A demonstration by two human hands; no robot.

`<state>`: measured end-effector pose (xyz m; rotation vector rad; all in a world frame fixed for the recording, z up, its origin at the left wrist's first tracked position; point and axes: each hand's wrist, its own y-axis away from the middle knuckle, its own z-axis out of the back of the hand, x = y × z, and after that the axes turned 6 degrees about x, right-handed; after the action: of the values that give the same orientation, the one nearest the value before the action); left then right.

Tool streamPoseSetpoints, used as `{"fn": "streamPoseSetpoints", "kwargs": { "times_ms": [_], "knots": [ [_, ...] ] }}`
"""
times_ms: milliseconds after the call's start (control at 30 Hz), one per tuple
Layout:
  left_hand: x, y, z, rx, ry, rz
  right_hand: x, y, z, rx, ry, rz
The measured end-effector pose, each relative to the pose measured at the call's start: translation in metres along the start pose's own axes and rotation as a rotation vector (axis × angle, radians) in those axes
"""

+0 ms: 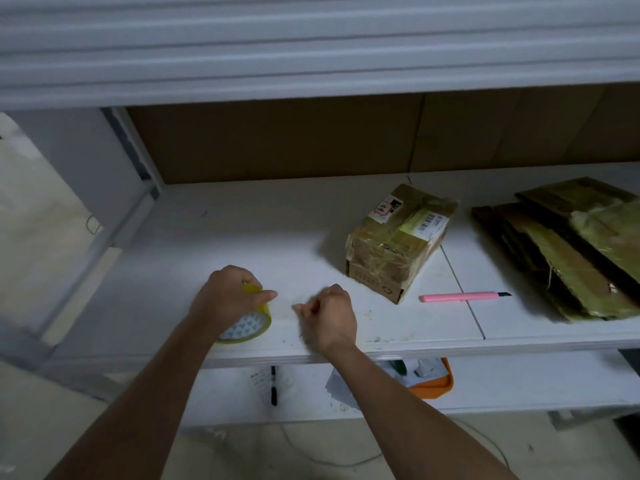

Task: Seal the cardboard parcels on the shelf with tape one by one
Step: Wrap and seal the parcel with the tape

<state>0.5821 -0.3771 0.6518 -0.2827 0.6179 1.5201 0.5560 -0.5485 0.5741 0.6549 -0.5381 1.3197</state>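
On the near edge of the white shelf [173, 244], the left hand [227, 299] grips a roll of yellowish clear tape [247, 327], fingers curled over it, thumb out to the right. The right hand [329, 318] sits just right of it, fingers curled and pinched together; whether they hold the tape's end is unclear. The taped cardboard parcel [398, 240] lies farther right, its long axis running near-left to far-right. A pink utility knife [464, 296] lies right of the parcel's near corner, blade pointing right. Flattened taped cardboard [571, 258] lies at far right.
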Motion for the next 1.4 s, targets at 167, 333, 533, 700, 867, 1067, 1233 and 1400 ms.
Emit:
{"fn": "streamPoseSetpoints", "kwargs": {
  "times_ms": [167, 333, 533, 700, 867, 1067, 1233, 1400],
  "knots": [
    [-0.008, -0.001, -0.005, 0.016, -0.012, -0.008, 0.003, -0.001, 0.002, -0.022, 0.045, -0.063],
    [-0.012, 0.0, -0.004, 0.028, -0.119, 0.024, 0.008, 0.002, 0.019, 0.029, 0.065, -0.035],
    [-0.044, -0.012, -0.007, 0.022, -0.506, -0.106, -0.017, 0.042, 0.062, -0.451, 0.035, 0.266],
    [-0.103, -0.023, -0.034, 0.153, 0.109, -0.356, -0.044, 0.035, 0.113, -0.6, -0.092, 0.199],
    [-0.134, -0.012, -0.062, 0.328, 0.406, -0.422, -0.062, 0.022, 0.142, -0.106, -0.243, 0.293],
    [-0.112, 0.009, -0.077, 0.225, 0.46, -0.448, -0.081, 0.021, 0.163, -0.039, -0.394, 0.364],
    [-0.108, 0.021, -0.085, 0.245, 0.602, -0.434, -0.078, 0.015, 0.146, -0.218, -0.211, 0.409],
    [-0.109, 0.019, -0.086, 0.201, 0.625, -0.413, -0.084, 0.009, 0.151, -0.144, -0.127, 0.528]
  ]
}}
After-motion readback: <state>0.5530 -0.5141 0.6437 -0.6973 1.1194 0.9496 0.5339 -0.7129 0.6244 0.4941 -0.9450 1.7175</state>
